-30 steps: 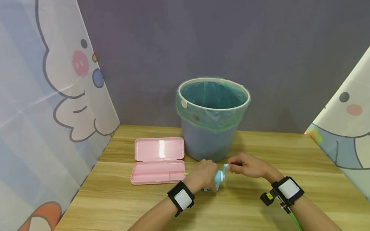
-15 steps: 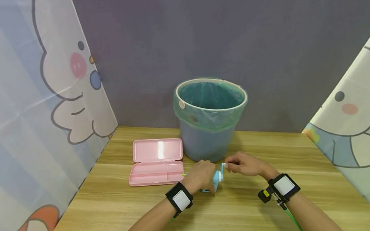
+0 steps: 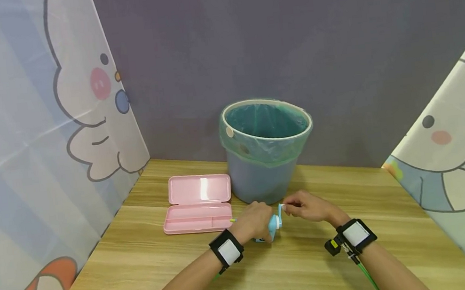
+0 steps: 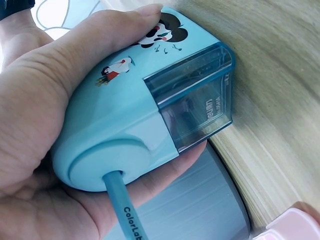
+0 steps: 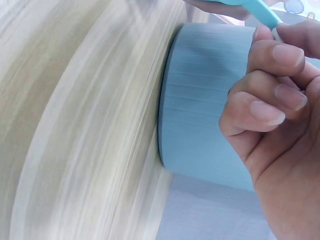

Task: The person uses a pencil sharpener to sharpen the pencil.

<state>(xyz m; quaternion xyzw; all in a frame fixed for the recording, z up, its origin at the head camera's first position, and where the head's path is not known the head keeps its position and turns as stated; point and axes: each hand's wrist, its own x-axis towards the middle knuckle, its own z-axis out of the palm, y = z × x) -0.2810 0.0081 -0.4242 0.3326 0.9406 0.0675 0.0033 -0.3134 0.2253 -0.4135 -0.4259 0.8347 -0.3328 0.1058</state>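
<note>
My left hand point(image 3: 255, 220) grips a light-blue crank pencil sharpener point(image 4: 112, 120), thumb along its printed top and fingers under the body. Its see-through shavings drawer point(image 4: 197, 100) faces away from the palm. A blue pencil point(image 4: 122, 205) sticks out of the round front hole; in the head view only its end shows beside the left hand. At the sharpener's other end, the crank arm point(image 3: 279, 212) points up. The right hand point(image 3: 307, 207) pinches the crank's small white knob between thumb and forefinger, its other fingers curled, as the right wrist view shows.
Left of the hands, a pink pencil case point(image 3: 198, 224) lies open on the wooden table point(image 3: 144, 277). Directly behind the hands stands a grey-blue bin point(image 3: 261, 179) with a green liner. A grey wall rises behind it, with cartoon-print cloths point(image 3: 95, 131) at both sides.
My right wrist has moved slightly up and left in the head view, its fingers still on the crank knob. The left hand keeps hold of the sharpener.
</note>
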